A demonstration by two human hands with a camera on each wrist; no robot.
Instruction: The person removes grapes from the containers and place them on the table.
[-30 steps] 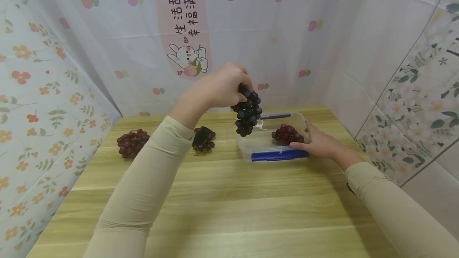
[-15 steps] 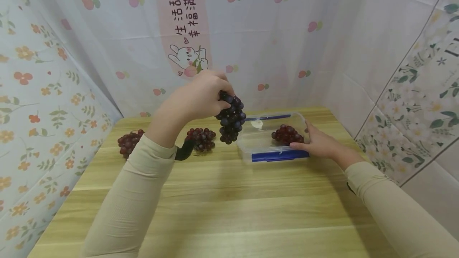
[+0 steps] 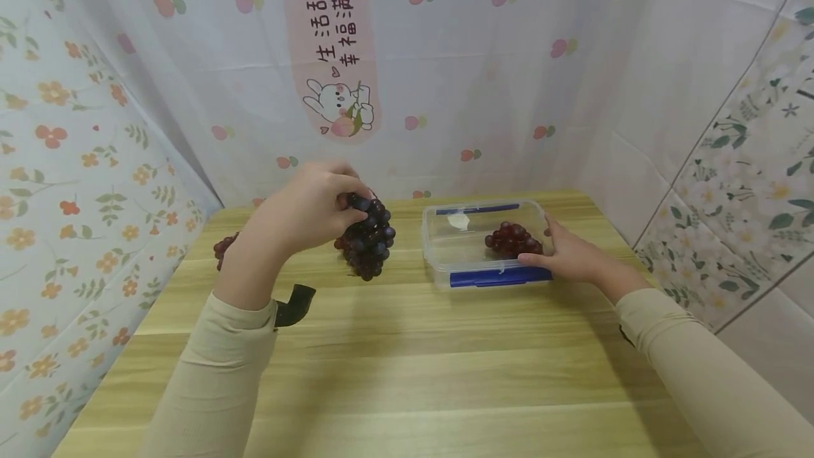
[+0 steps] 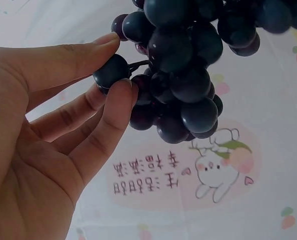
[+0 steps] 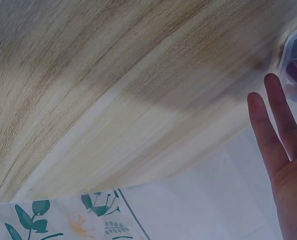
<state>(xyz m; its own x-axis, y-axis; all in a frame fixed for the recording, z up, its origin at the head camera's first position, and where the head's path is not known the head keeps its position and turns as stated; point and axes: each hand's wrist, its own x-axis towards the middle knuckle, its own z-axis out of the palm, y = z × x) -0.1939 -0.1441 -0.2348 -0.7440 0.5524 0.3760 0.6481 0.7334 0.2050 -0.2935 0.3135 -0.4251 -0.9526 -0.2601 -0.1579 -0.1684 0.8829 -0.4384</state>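
My left hand (image 3: 311,214) holds up a bunch of dark purple grapes (image 3: 372,242). In the left wrist view my thumb and fingers pinch one grape (image 4: 111,71) near its stem, and the rest of the bunch (image 4: 181,87) hangs from there. Behind it, partly hidden, is a redder bunch (image 3: 343,244) on the table. My right hand (image 3: 569,254) touches the right end of a clear plastic box (image 3: 439,267) with blue clips, its thumb at the near rim. Straight fingers (image 5: 268,125) show in the right wrist view. A red bunch (image 3: 514,240) lies inside the box.
Another red bunch (image 3: 224,249) is on the table's left side, mostly behind my left wrist. A dark strap end (image 3: 295,304) sticks out at my left cuff. The wooden table (image 3: 445,366) is bounded by a patterned curtain (image 3: 483,90) at the back.
My left hand has carried the dark grapes left and down from beside the box, and they now overlap the middle red bunch in view. The right hand stays on the box.
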